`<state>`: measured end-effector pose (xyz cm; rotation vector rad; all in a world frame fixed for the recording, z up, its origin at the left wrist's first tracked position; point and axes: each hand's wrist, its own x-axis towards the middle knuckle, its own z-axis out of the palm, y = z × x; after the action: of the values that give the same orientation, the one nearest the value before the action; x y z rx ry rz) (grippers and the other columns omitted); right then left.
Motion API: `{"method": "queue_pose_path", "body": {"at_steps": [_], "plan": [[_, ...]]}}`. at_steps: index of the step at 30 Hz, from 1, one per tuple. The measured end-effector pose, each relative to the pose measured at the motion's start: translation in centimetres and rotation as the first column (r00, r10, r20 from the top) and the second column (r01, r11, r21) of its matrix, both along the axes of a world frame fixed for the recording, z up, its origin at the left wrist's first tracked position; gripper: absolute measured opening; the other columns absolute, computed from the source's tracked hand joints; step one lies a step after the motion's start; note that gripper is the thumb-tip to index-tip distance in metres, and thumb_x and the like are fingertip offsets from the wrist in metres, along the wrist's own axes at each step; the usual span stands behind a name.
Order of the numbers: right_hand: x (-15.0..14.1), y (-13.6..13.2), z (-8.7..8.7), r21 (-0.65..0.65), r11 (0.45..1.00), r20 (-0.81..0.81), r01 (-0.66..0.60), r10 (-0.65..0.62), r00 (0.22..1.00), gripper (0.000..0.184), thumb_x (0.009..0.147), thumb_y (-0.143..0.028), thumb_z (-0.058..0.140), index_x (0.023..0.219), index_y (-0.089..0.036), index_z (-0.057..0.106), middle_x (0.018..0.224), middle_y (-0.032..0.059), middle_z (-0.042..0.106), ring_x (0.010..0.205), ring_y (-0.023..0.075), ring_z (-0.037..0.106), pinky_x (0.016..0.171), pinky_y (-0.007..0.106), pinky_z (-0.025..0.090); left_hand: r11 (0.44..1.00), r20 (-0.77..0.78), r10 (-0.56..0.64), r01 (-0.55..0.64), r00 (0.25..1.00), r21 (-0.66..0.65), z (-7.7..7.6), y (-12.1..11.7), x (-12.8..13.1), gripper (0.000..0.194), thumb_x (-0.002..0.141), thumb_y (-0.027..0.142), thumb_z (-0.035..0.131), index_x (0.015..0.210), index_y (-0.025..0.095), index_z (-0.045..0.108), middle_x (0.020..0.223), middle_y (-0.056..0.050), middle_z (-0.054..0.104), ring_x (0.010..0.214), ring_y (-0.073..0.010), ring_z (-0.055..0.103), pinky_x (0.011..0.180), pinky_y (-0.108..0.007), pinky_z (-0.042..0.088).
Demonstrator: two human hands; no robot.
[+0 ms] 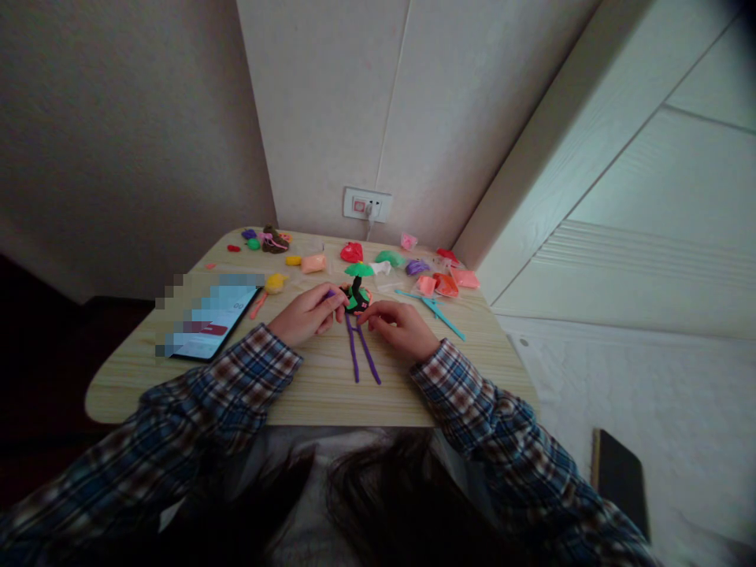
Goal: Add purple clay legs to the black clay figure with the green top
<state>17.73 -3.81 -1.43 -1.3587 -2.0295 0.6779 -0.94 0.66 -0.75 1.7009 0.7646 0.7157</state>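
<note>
My left hand [308, 313] is closed, its thumb and forefinger pinching a small piece of purple clay [331, 294]. Two long purple clay strips [367, 356] lie side by side on the table, joined by a short crosspiece near their far ends. At that end, my right hand [400, 326] has its fingers curled and its forefinger tip touching the right strip; anything between its fingers is hidden. Just beyond both hands stands a small clay tree with a green top [359, 270] and black trunk, on a green and black base [357, 299] partly covered by my fingers.
A tablet [216, 323] lies at the left of the wooden table [295, 402]. Turquoise modelling tools [444, 318] lie to the right. Bagged clay, such as a red pack [352, 252], lines the back edge, with a brown clay lump [275, 240] back left. A wall socket [367, 205] is behind.
</note>
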Motion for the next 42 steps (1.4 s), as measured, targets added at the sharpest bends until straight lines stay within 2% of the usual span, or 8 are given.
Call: {"method": "queue_pose_path", "body": {"at_steps": [4, 10, 20, 24, 27, 34, 38, 42], "plan": [[0.0, 0.0, 0.1, 0.010, 1.000, 0.012, 0.000, 0.000, 1.000, 0.023, 0.077, -0.009, 0.046, 0.083, -0.015, 0.067, 0.079, 0.0017, 0.066, 0.063, 0.0099, 0.054, 0.062, 0.021, 0.041, 0.997, 0.001, -0.070, 0.070, 0.998, -0.029, 0.3, 0.1, -0.1, 0.023, 0.086, 0.031, 0.037, 0.077, 0.012, 0.048, 0.055, 0.003, 0.051, 0.031, -0.0020, 0.035, 0.030, -0.014, 0.022], [0.0, 0.0, -0.2, -0.002, 1.000, -0.008, -0.006, 0.006, 1.000, 0.025, 0.076, -0.008, 0.044, 0.083, -0.017, 0.066, 0.084, 0.0012, 0.066, 0.065, 0.0096, 0.056, 0.064, 0.021, 0.043, 0.997, -0.093, -0.048, 0.042, 0.995, -0.066, 0.7, -0.3, -0.4, 0.033, 0.088, 0.032, 0.034, 0.078, 0.009, 0.055, 0.040, 0.003, 0.049, 0.024, -0.0038, 0.033, 0.025, -0.013, 0.019], [-0.2, -0.2, 0.1, -0.019, 1.000, -0.013, -0.004, 0.003, 1.000, 0.025, 0.076, -0.008, 0.043, 0.083, -0.016, 0.066, 0.079, 0.0012, 0.066, 0.063, 0.0098, 0.056, 0.064, 0.021, 0.044, 0.997, -0.117, 0.074, -0.072, 0.990, 0.023, 2.0, -1.2, -0.4, 0.026, 0.083, 0.024, 0.046, 0.102, 0.012, 0.060, 0.032, 0.010, 0.033, 0.022, -0.0032, 0.028, 0.025, -0.013, 0.017], [-0.2, -0.2, 0.1, -0.014, 1.000, -0.009, 0.000, 0.000, 1.000, 0.025, 0.076, -0.008, 0.043, 0.082, -0.016, 0.066, 0.077, 0.0009, 0.065, 0.062, 0.0098, 0.056, 0.063, 0.021, 0.043, 0.995, -0.105, 0.100, -0.097, 0.989, 0.037, 1.9, -1.0, -0.4, 0.026, 0.079, 0.021, 0.052, 0.102, 0.013, 0.061, 0.033, 0.010, 0.034, 0.024, -0.0031, 0.030, 0.026, -0.013, 0.017], [-0.2, -0.2, 0.1, -0.015, 1.000, -0.009, -0.006, 0.006, 1.000, 0.025, 0.076, -0.008, 0.043, 0.082, -0.016, 0.066, 0.078, 0.0014, 0.066, 0.062, 0.0101, 0.056, 0.063, 0.022, 0.043, 0.998, -0.093, 0.068, -0.067, 0.993, 0.017, 1.7, -0.9, -0.6, 0.032, 0.081, 0.024, 0.051, 0.111, 0.014, 0.057, 0.033, 0.010, 0.038, 0.023, -0.0039, 0.030, 0.025, -0.013, 0.019], [0.0, -0.1, -0.1, -0.002, 1.000, 0.009, -0.010, 0.010, 1.000, 0.025, 0.077, -0.009, 0.043, 0.084, -0.017, 0.066, 0.074, 0.0003, 0.065, 0.063, 0.0102, 0.056, 0.063, 0.021, 0.043, 1.000, 0.045, -0.005, 0.004, 0.999, 0.016, 1.2, -0.5, -0.6, 0.035, 0.084, 0.027, 0.043, 0.113, 0.009, 0.052, 0.061, -0.003, 0.063, 0.033, -0.0031, 0.043, 0.032, -0.013, 0.027], [0.0, -0.1, -0.1, -0.008, 1.000, 0.012, -0.011, 0.011, 1.000, 0.025, 0.077, -0.008, 0.043, 0.084, -0.017, 0.066, 0.075, 0.0002, 0.065, 0.063, 0.0100, 0.056, 0.063, 0.021, 0.043, 0.999, 0.092, 0.012, -0.016, 0.996, 0.039, 1.0, -0.2, -0.5, 0.035, 0.083, 0.026, 0.042, 0.110, 0.007, 0.054, 0.073, -0.008, 0.064, 0.038, -0.0021, 0.037, 0.033, -0.014, 0.026], [-0.1, -0.2, 0.1, -0.016, 1.000, 0.010, -0.003, 0.003, 1.000, 0.025, 0.077, -0.008, 0.043, 0.084, -0.017, 0.066, 0.071, 0.0000, 0.064, 0.062, 0.0102, 0.056, 0.062, 0.020, 0.042, 0.998, 0.144, 0.056, -0.052, 0.988, -0.028, 1.0, -0.4, -0.4, 0.039, 0.080, 0.023, 0.043, 0.116, 0.008, 0.049, 0.079, -0.007, 0.061, 0.040, -0.0024, 0.035, 0.033, -0.014, 0.022]]}}
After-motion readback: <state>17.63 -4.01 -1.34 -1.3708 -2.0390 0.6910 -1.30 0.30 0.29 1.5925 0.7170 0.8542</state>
